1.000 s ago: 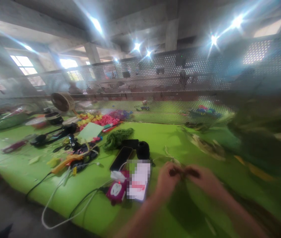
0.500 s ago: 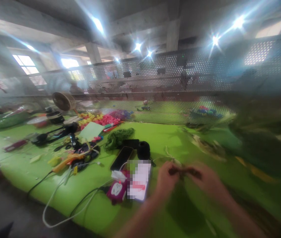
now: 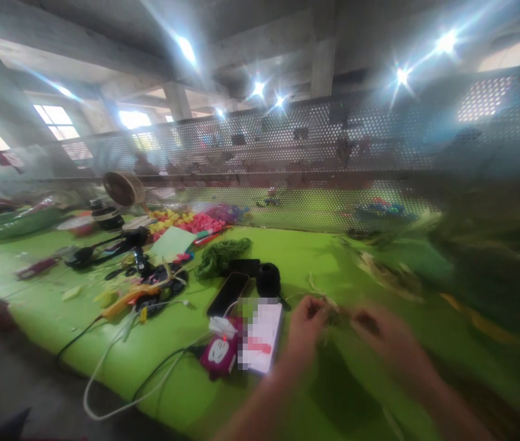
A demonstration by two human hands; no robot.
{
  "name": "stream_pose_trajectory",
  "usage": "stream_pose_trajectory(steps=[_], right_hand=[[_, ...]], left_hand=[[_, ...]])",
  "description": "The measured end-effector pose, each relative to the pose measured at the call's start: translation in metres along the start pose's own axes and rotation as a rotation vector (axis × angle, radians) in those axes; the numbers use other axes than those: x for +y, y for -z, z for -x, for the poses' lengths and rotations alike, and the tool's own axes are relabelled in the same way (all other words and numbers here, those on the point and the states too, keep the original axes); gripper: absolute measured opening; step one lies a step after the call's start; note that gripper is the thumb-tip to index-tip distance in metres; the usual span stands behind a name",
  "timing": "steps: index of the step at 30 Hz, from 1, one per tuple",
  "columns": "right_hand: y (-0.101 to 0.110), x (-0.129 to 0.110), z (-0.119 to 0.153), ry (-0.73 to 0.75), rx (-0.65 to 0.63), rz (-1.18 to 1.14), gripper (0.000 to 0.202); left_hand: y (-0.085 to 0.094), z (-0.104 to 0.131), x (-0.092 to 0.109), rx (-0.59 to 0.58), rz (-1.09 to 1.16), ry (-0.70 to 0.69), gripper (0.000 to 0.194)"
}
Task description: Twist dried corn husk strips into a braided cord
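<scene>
My left hand point(image 3: 306, 324) is closed in a pinch on a small pale straw-like bundle point(image 3: 331, 301) with loose strands sticking out of it. To its right, my right hand point(image 3: 381, 327) has its fingers curled together and is blurred; whatever lies between them cannot be made out. A narrow gap separates the two hands. Just left of my left hand are a lit phone point(image 3: 264, 337) and a ball of black yarn point(image 3: 267, 280).
On the green table point(image 3: 305, 248) lie a dark phone point(image 3: 228, 293), a purple power socket point(image 3: 217, 355) with cables, green yarn point(image 3: 223, 254) and an orange glue gun point(image 3: 131, 300). Dried husk-like leaves point(image 3: 388, 272) lie at right. Perforated metal panels point(image 3: 282, 144) stand behind.
My hands have moved apart: the right one has drawn away to the right from the left. The bundle stays at my left fingertips. The view has shifted slightly.
</scene>
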State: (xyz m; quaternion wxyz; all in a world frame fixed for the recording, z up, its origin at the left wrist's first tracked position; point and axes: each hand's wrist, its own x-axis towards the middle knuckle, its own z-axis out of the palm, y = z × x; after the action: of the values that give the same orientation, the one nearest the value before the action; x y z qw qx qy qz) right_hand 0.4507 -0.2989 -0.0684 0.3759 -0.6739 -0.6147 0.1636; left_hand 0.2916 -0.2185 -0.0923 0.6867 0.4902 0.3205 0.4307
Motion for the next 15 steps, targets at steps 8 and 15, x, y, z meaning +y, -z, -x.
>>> stream_pose_trajectory(steps=[8,15], right_hand=[[0.0000,0.0047,-0.0054,-0.015,-0.019,-0.033,0.014],[0.0000,0.0043,-0.0064,-0.116,-0.001,-0.021,0.012]], left_hand=[[0.0058,-0.0031,-0.0050,-0.081,0.164,-0.004,0.019],[-0.0014,-0.0035,-0.0051,-0.022,0.029,0.011,0.023]])
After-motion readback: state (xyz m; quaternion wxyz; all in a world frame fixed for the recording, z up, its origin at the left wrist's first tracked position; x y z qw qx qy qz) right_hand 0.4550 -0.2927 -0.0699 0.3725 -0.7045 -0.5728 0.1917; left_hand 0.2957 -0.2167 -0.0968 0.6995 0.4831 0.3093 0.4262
